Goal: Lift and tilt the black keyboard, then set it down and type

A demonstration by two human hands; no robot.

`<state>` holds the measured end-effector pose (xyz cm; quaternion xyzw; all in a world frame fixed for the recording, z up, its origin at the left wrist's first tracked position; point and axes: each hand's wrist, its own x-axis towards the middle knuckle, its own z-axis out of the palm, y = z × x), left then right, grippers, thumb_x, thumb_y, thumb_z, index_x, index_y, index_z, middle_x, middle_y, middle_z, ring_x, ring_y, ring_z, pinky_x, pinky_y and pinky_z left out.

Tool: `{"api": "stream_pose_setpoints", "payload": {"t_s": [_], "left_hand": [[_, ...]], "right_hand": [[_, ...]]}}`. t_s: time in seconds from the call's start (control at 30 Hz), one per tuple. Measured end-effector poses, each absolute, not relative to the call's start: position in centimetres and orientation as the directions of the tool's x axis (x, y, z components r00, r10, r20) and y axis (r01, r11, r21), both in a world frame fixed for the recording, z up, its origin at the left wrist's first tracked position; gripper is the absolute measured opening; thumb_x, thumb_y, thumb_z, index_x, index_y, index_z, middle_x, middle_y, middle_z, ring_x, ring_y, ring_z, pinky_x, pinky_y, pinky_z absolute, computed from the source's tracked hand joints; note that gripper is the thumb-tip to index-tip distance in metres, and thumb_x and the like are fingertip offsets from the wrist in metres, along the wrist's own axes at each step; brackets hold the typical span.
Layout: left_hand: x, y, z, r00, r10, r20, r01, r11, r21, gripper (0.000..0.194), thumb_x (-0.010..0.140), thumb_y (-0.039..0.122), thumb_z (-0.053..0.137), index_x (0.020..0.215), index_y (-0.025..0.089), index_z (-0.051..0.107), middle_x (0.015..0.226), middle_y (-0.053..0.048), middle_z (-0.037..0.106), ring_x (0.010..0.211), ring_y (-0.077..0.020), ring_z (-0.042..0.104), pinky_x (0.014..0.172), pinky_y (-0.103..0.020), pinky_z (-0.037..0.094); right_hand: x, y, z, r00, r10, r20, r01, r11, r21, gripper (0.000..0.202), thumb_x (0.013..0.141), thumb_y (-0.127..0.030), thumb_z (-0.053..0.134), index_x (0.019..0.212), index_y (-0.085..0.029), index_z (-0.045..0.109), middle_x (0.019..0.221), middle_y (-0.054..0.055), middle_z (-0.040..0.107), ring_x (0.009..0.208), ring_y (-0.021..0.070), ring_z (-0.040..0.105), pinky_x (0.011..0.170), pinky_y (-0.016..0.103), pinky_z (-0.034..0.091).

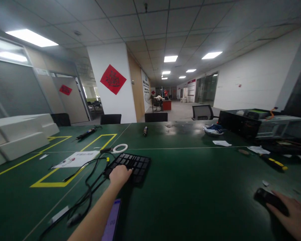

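Observation:
My left hand is over the near left part of a black tray divided into square compartments. Its fingers are curled together, and whatever they pinch is hidden. On the right, my right hand is wrapped around a smooth black oblong object, low over the table; its exact kind is unclear. A small pale bit lies just beyond that object. Beneath my left forearm, a phone with a lit purple screen is partly covered. Black cables run along the table left of the arm.
A white sheet, a white ring and a black pen-shaped tool lie on the left. A dark cylinder stands farther back. An open computer case and a yellow-black tool occupy the right. White foam blocks line the left edge.

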<state>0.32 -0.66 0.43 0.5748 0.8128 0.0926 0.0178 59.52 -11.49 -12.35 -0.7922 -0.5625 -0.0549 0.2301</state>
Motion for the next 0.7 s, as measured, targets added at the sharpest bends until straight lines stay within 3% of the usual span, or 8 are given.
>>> {"api": "stream_pose_setpoints", "payload": {"t_s": [0.13, 0.3, 0.37, 0.5, 0.6, 0.7], "left_hand": [[2.5, -1.7, 1.2, -0.340, 0.935, 0.104, 0.920, 0.307, 0.246, 0.038, 0.073, 0.039, 0.046, 0.087, 0.008, 0.061, 0.096, -0.020, 0.061, 0.093, -0.0300, 0.056, 0.075, -0.037, 0.042], [10.6, -5.1, -0.2, -0.158, 0.966, 0.205, 0.909, 0.061, 0.412, 0.041, 0.081, 0.044, 0.035, 0.106, 0.015, 0.051, 0.104, -0.008, 0.058, 0.096, -0.0175, 0.054, 0.080, -0.025, 0.041], [14.2, -7.1, -1.6, -0.015, 0.953, 0.302, 0.730, -0.196, 0.655, 0.042, 0.080, 0.041, 0.041, 0.110, 0.013, 0.046, 0.106, -0.010, 0.056, 0.098, -0.0178, 0.052, 0.083, -0.026, 0.040], [18.5, -10.3, -4.1, 0.217, 0.914, 0.344, 0.474, -0.406, 0.781, 0.038, 0.076, 0.034, 0.049, 0.108, 0.015, 0.045, 0.103, -0.010, 0.055, 0.094, -0.0187, 0.052, 0.082, -0.030, 0.041], [19.0, -10.7, -4.9, 0.308, 0.900, 0.308, 0.461, -0.425, 0.779, 0.037, 0.072, 0.028, 0.053, 0.106, 0.015, 0.046, 0.104, -0.009, 0.055, 0.094, -0.0196, 0.051, 0.082, -0.031, 0.040], [18.9, -10.5, -4.8, 0.323, 0.905, 0.276, 0.486, -0.409, 0.773, 0.037, 0.071, 0.027, 0.054, 0.105, 0.014, 0.046, 0.104, -0.010, 0.054, 0.094, -0.0203, 0.051, 0.083, -0.032, 0.040]], "right_hand": [[60.1, -10.9, -15.0, 0.241, 0.828, 0.507, 0.963, -0.270, -0.017, 0.067, 0.071, -0.057, 0.024, 0.116, -0.009, 0.040, 0.116, 0.019, 0.046, 0.110, 0.0412, 0.036, 0.091, 0.053, 0.030], [60.0, -10.5, -15.2, 0.230, 0.802, 0.551, 0.966, -0.256, -0.031, 0.064, 0.074, -0.053, 0.019, 0.107, -0.007, 0.049, 0.093, 0.019, 0.059, 0.095, 0.0393, 0.049, 0.082, 0.052, 0.038], [59.6, -10.8, -14.4, 0.188, 0.805, 0.563, 0.978, -0.203, -0.036, 0.062, 0.074, -0.049, 0.018, 0.102, -0.005, 0.051, 0.088, 0.020, 0.060, 0.090, 0.0386, 0.051, 0.082, 0.052, 0.038], [58.6, -11.7, -11.9, 0.273, 0.839, 0.471, 0.958, -0.195, -0.208, 0.059, 0.072, -0.048, 0.020, 0.096, -0.007, 0.054, 0.090, 0.023, 0.059, 0.090, 0.0386, 0.052, 0.080, 0.053, 0.041], [57.0, -11.7, -9.6, 0.390, 0.847, 0.360, 0.888, -0.241, -0.392, 0.062, 0.064, -0.050, 0.028, 0.094, -0.004, 0.057, 0.095, 0.026, 0.057, 0.093, 0.0414, 0.050, 0.080, 0.056, 0.039], [53.0, -11.1, -7.4, 0.352, 0.879, 0.320, 0.821, -0.126, -0.557, 0.062, 0.054, -0.050, 0.042, 0.093, -0.006, 0.059, 0.097, 0.021, 0.059, 0.091, 0.0359, 0.053, 0.083, 0.049, 0.042]]}}
